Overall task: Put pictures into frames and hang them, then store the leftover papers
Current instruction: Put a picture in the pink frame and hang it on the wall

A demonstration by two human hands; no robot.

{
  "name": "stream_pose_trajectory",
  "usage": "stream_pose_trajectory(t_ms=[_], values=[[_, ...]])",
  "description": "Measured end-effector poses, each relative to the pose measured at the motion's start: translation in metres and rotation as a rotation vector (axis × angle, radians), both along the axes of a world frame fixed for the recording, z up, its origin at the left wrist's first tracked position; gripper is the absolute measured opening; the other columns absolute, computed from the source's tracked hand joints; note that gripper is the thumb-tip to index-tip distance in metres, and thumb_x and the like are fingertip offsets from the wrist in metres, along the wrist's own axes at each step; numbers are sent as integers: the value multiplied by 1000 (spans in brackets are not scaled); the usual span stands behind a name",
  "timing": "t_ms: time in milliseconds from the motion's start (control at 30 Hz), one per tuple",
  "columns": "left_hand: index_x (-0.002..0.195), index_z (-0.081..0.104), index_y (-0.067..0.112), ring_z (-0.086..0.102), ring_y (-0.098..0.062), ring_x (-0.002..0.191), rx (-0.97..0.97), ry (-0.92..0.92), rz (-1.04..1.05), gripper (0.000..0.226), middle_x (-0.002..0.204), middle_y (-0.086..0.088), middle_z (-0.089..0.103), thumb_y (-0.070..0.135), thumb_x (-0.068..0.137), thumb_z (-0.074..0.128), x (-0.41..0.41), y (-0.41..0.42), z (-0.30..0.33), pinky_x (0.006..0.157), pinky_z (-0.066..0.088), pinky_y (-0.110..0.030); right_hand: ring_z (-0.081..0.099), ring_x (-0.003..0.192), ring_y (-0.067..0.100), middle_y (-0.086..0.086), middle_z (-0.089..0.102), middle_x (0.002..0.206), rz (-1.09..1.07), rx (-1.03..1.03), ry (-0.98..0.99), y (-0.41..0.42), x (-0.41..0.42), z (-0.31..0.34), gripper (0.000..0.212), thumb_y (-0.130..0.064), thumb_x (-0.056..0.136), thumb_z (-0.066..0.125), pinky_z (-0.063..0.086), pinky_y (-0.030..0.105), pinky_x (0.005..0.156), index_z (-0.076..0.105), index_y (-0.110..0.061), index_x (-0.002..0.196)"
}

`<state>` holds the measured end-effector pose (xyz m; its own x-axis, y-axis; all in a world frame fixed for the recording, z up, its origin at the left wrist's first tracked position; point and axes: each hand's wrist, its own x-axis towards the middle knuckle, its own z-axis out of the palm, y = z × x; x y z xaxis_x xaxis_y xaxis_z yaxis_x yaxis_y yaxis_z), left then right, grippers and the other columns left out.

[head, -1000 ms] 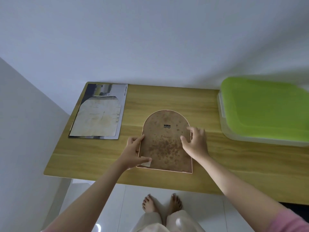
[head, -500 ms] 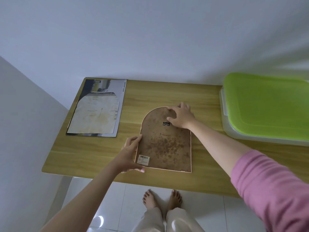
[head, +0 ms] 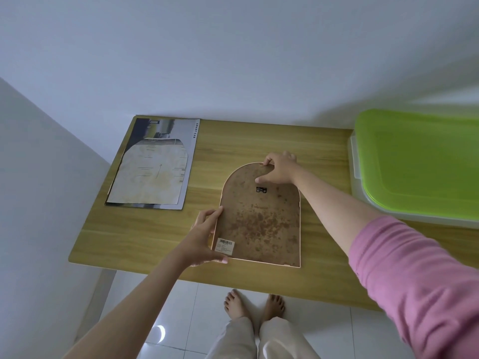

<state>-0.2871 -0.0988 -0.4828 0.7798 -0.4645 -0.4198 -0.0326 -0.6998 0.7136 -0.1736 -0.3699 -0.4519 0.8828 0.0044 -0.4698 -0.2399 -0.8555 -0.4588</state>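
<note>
While the desk (head: 324, 156) carries everything, the arched frame (head: 259, 218) lies face down between both hands, long axis running away from the person. The right hand (head: 280, 168) has its grip pinched on the arched far end; the left hand (head: 204, 237) has its grip clamped on the near left edge. Leftover papers (head: 153, 164) lie beyond the left grip.

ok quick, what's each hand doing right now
Left hand: gripping the arched picture frame at its lower left edge.
Right hand: gripping the frame's curved top.

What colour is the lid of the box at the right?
The lid is bright green, seen in the head view.
</note>
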Motion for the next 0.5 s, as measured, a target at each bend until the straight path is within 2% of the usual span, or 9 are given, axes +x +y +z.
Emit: stream_pose_trajectory(t_ms=[200,333,433,500], values=[[149,8,31,43,-10,115,-14,8,2,133,136,18,19,31,46,92,0,1,0,99,47,-29,26,129,32,10,38,134,-36,86,55,-4,5,-1,67,-49,63,79,29,40,103,52,-24,119],[148,5,33,44,-8,113,-35,-2,11,135,133,20,21,27,46,93,0,1,-1,95,46,-19,39,123,29,6,46,127,-91,243,46,-10,2,0,66,-48,52,85,38,46,103,53,-28,106],[145,3,39,45,-9,114,-42,-46,-4,135,135,23,20,26,45,93,-1,2,0,98,46,-20,47,114,25,2,48,119,-109,351,35,-15,0,4,60,-37,58,87,44,46,98,50,-25,104],[146,2,40,40,-12,122,-32,-100,-44,136,141,23,14,29,45,92,-3,1,1,101,45,-25,48,110,24,2,48,115,-103,383,18,-17,-2,6,56,-33,61,86,45,43,95,49,-24,104]])
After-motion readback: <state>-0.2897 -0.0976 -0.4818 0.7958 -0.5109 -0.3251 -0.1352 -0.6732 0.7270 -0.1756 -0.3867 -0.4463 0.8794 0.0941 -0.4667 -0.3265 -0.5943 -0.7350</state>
